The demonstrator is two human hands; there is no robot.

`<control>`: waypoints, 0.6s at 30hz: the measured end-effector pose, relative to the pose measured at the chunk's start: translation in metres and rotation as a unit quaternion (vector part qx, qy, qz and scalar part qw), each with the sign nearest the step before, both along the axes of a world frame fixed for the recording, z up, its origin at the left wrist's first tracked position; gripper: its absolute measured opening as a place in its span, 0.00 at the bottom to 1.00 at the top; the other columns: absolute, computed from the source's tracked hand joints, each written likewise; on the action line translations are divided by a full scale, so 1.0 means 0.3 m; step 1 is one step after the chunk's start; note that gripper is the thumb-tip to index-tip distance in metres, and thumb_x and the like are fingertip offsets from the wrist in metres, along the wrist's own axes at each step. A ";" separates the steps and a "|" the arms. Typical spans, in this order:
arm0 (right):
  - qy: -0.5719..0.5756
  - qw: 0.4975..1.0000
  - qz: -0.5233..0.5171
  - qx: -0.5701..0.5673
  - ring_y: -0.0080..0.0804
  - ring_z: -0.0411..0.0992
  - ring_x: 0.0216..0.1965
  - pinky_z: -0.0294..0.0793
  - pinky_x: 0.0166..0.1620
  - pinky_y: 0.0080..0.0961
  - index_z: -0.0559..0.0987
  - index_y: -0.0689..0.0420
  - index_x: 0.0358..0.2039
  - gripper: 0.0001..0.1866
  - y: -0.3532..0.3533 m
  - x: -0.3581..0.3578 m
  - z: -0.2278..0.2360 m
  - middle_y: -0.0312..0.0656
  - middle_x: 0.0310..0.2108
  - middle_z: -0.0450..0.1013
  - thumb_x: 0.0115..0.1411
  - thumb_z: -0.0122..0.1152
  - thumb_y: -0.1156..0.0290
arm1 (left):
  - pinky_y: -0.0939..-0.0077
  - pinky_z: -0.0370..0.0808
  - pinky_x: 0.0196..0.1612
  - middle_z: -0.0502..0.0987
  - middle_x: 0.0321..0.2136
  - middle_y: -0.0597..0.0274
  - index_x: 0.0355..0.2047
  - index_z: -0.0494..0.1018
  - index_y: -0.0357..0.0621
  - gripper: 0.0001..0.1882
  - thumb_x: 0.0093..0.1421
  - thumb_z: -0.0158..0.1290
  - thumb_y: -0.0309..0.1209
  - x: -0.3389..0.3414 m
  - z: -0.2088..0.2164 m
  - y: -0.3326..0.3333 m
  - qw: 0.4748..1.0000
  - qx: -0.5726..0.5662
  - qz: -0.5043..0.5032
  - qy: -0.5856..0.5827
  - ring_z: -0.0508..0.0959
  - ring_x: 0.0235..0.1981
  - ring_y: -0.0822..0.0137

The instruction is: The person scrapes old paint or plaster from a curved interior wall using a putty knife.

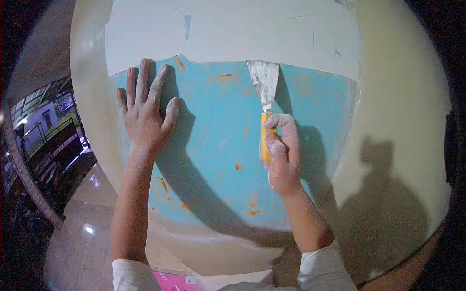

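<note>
In front of me is a wall with a scraped blue patch [213,140] flecked with orange-brown spots. White coating [233,29] covers the wall above it, ending in a ragged lower edge. My left hand [148,114] lies flat on the blue patch at the left, fingers spread and dusty, fingertips reaching the white edge. My right hand [284,155] is closed round the yellow handle of a putty knife [264,82]. Its blade, smeared with white, points up and meets the edge of the white coating. White dust coats the right fingers.
A bright pink sheet or package [177,281] lies at the bottom, below the wall. Glossy floor tiles [87,208] stretch to the left, towards an opening with railings [48,131]. Cream wall [403,97] continues on the right, carrying my shadow.
</note>
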State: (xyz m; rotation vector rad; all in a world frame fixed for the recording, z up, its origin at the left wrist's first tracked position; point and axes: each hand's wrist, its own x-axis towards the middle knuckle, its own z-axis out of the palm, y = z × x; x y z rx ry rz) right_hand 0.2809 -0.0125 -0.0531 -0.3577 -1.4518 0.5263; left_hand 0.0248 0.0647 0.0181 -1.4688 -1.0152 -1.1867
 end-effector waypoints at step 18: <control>-0.010 0.999 -0.033 -0.032 0.16 0.58 0.29 0.62 0.32 0.19 0.69 0.56 0.43 0.09 -0.016 -0.025 0.031 0.34 0.33 0.63 0.64 0.43 0.76 | 0.35 0.45 0.69 0.53 0.72 0.62 0.67 0.63 0.68 0.34 0.59 0.52 0.48 0.019 -0.013 -0.027 1.000 -0.006 -0.006 -0.007 0.51 0.72 0.50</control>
